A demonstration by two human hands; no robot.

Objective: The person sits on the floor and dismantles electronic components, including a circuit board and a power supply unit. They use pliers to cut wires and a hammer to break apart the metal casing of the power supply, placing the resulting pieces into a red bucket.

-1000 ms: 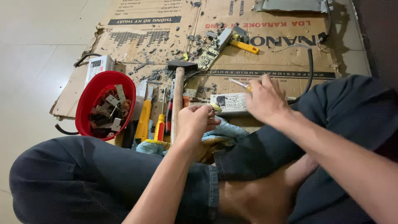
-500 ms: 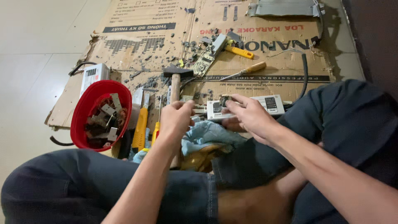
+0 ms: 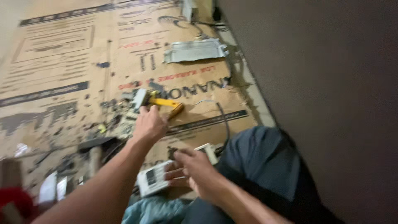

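Note:
My left hand (image 3: 149, 123) is stretched forward over the cardboard, knuckles up. Its fingers rest at the near end of a yellow-handled tool (image 3: 166, 103), beside a small circuit board (image 3: 126, 124). Blur hides whether the fingers grip the tool. Closer to me, my right hand (image 3: 195, 170) holds a white rectangular device (image 3: 152, 181) with a dark window, just above my lap. A thin grey cable (image 3: 222, 118) curves from that device across the cardboard.
A flattened printed cardboard sheet (image 3: 62, 62) covers the floor, strewn with small debris. A hammer (image 3: 96, 154) lies at the left, a red bowl (image 3: 14, 201) at the bottom left. A bent metal plate (image 3: 195, 50) lies far ahead. My dark-trousered knee (image 3: 265, 161) and a dark wall (image 3: 331, 83) are at the right. A blue cloth (image 3: 155, 210) lies in my lap.
The view has swung up and to the right. My left hand has left the lap area and reached forward to the yellow-handled tool. My right hand still holds the white device.

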